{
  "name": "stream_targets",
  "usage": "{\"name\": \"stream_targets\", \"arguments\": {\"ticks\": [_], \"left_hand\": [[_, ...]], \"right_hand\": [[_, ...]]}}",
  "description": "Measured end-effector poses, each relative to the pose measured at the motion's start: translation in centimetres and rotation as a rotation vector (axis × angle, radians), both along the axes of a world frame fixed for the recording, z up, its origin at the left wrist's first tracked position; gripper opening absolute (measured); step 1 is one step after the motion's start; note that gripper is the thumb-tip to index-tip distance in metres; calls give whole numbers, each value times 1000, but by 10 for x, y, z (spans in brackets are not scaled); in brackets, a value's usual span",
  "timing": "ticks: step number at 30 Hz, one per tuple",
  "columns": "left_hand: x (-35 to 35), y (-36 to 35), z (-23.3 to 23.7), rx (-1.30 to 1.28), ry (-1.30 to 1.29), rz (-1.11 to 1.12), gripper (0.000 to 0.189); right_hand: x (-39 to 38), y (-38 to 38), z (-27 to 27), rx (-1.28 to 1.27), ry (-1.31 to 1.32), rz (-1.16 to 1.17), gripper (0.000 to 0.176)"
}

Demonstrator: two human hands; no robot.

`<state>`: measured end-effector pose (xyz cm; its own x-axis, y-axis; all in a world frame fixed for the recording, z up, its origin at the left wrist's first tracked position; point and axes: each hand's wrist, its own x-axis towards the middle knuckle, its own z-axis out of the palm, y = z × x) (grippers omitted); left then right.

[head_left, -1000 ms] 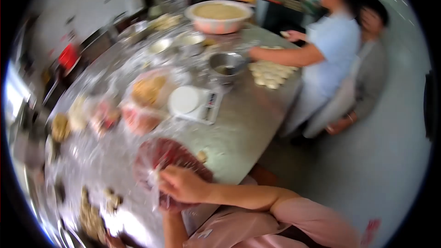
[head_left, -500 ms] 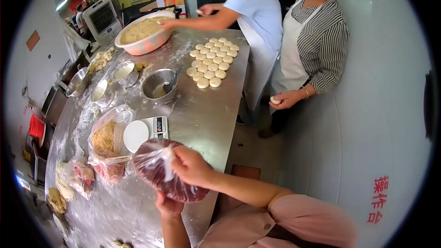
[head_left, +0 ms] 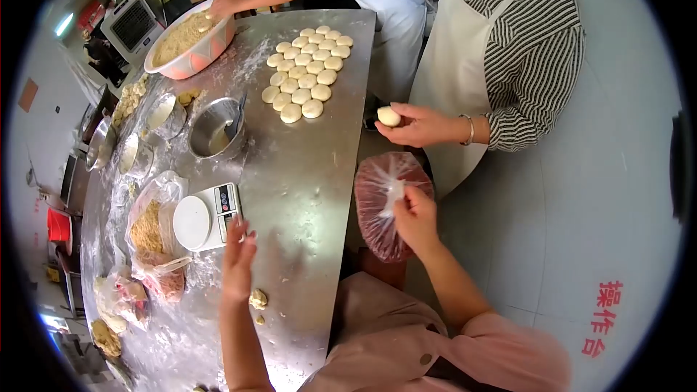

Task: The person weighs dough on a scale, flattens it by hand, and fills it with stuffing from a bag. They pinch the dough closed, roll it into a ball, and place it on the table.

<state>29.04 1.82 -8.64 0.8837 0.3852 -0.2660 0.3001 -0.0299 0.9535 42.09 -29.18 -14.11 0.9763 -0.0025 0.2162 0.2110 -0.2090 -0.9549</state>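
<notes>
A clear plastic bag of dark red filling [head_left: 379, 236] hangs past the table's right edge. My right hand [head_left: 417, 221] is closed round its gathered neck. My left hand [head_left: 238, 261] is over the steel table [head_left: 301, 174] with fingers stretched and apart, holding nothing. The white kitchen scale [head_left: 194, 223] is just beyond its fingertips. A small lump of dough [head_left: 258, 299] lies on the table to the right of that hand.
Rows of round dough pieces [head_left: 306, 81] lie at the far right. A steel bowl [head_left: 216, 131], a large basin [head_left: 190, 65] and a bag of crumbly yellow filling [head_left: 147, 232] stand further left. A co-worker's hand [head_left: 417, 125] holds a dough ball close to my bag; another person reaches into the basin.
My right hand has carried the bag rightward off the table. My left hand has let go of it and moved left. The striped-sleeved co-worker is closer, dough ball raised.
</notes>
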Motion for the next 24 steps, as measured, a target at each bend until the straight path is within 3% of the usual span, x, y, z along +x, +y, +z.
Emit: {"name": "stream_targets", "arguments": {"ticks": [2, 5, 9, 13, 16, 18, 24], "left_hand": [[12, -15, -25, 180, 101, -193, 88], [31, -44, -23, 767, 254, -454, 106], [56, -50, -31, 838, 453, -539, 132], [67, -57, -55, 997, 648, -601, 151], [70, -59, -56, 994, 653, -572, 150], [69, -58, -59, 1012, 679, -565, 153], [63, -52, -56, 941, 605, -523, 150]], "right_hand": [[1, -16, -9, 5, 77, -78, 15], [-2, -29, -19, 59, 141, -112, 17], [0, -42, -62, 76, 200, -155, 15], [-7, -44, -69, -24, 331, -116, 20], [-12, -49, -88, -241, 248, -94, 18], [-15, -44, -105, 52, 293, -110, 21], [-8, -56, -117, -21, 360, 26, 26]]}}
